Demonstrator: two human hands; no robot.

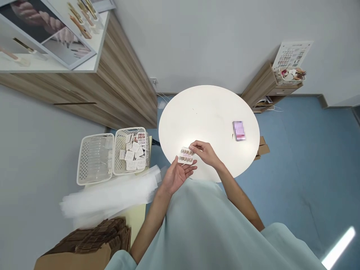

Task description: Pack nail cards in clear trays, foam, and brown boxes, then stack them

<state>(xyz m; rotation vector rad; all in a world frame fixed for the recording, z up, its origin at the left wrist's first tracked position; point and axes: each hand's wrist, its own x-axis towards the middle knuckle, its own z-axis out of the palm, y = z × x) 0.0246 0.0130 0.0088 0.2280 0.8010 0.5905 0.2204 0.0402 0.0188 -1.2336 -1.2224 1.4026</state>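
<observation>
A small white card of press-on nails (186, 155), with two rows of patterned nails, is held above the near edge of the round white table (202, 108). My left hand (177, 174) supports it from below, palm up, its thumb at the card's left edge. The fingers of my right hand (206, 153) pinch the card's upper right corner. On the table's right side lies a pink and purple pack (239, 130), its print blurred out.
Left of the table stand a white basket of nail cards (130, 129) and another with clear plastic pieces (95, 135). Nearer me are white plastic sheets (112, 195) and stacked cardboard (92, 240). Wooden cabinets (126, 82) rise at the left; a small shelf unit (264, 84) stands at the back right.
</observation>
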